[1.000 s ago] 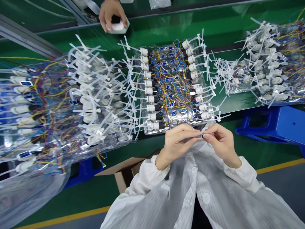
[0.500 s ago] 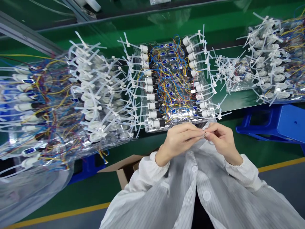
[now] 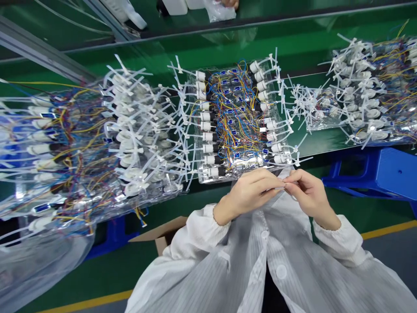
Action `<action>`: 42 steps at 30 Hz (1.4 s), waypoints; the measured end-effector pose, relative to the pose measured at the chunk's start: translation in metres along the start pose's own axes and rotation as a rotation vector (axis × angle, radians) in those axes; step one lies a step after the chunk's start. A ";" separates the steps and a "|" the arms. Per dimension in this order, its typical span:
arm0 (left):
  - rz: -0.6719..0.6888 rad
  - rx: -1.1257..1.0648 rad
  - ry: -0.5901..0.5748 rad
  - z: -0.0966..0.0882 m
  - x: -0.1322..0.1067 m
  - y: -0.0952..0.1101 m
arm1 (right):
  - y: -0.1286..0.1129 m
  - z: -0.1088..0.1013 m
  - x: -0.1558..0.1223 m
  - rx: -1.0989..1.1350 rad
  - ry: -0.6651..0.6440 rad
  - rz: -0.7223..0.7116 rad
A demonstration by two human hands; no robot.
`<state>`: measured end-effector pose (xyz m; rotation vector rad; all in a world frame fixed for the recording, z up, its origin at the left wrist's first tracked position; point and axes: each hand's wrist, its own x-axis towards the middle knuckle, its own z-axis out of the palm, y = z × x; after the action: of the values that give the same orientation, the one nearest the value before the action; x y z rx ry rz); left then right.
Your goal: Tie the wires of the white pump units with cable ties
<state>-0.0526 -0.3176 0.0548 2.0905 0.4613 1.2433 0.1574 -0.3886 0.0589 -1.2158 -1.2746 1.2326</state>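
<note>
1. Across the bench, a co-worker's fingers (image 3: 230, 3) have shifted onto a plastic bag (image 3: 221, 13) at 12 o'clock, both cut off by the top edge. The cardboard box (image 3: 159, 237) at 7 o'clock now shows less beside the white coat sleeve (image 3: 198, 237).
2. A green workbench (image 3: 312, 143) carries a large heap of wired parts in clear plastic (image 3: 65, 152) at 9 o'clock, a clear tray of wired parts (image 3: 239, 121) at 12 o'clock, and another heap (image 3: 368, 95) at 2 o'clock.
3. A blue stool (image 3: 371, 174) stands at 3 o'clock.
4. Just off the tray's near edge, the left hand (image 3: 247, 193) and right hand (image 3: 309, 191) come together, fingertips pinching a thin white cable tie (image 3: 284, 186).
5. Fingers hide most of the tie, so its direction and long axis are hard to make out.
</note>
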 end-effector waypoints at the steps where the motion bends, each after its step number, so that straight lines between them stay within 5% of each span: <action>1: 0.023 0.010 -0.068 -0.008 0.007 0.001 | -0.008 -0.007 0.000 -0.029 -0.058 0.008; 4: 0.056 0.078 -0.229 -0.041 0.036 0.002 | -0.035 -0.031 0.000 -0.053 -0.138 0.001; 8: -0.086 0.280 -0.337 -0.069 0.091 -0.021 | -0.067 -0.050 0.009 0.048 -0.004 -0.058; 13: -0.161 0.463 -0.607 -0.053 0.144 -0.098 | -0.105 -0.043 0.050 -0.007 0.108 -0.191; 18: -0.242 0.693 -0.660 -0.053 0.152 -0.151 | -0.129 -0.018 0.121 0.038 0.050 -0.362; 23: -0.295 0.708 -0.644 -0.080 0.137 -0.159 | -0.101 0.005 0.206 0.234 -0.142 -0.444; 27: -0.359 0.664 -0.550 -0.093 0.122 -0.170 | -0.044 -0.017 0.248 -0.019 -0.200 -0.374; 30: -0.389 0.606 -0.461 -0.096 0.114 -0.179 | -0.009 -0.044 0.254 -0.433 -0.272 -0.262; 33: -0.392 0.545 -0.425 -0.096 0.111 -0.184 | 0.005 -0.055 0.251 -0.732 -0.335 -0.299; 42: -0.399 0.438 -0.347 -0.103 0.111 -0.183 | 0.003 -0.034 0.251 -1.043 -0.322 -0.381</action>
<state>-0.0835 -0.0831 0.0350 2.3524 0.9971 0.5673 0.1785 -0.1358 0.0555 -1.3689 -2.4139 0.4422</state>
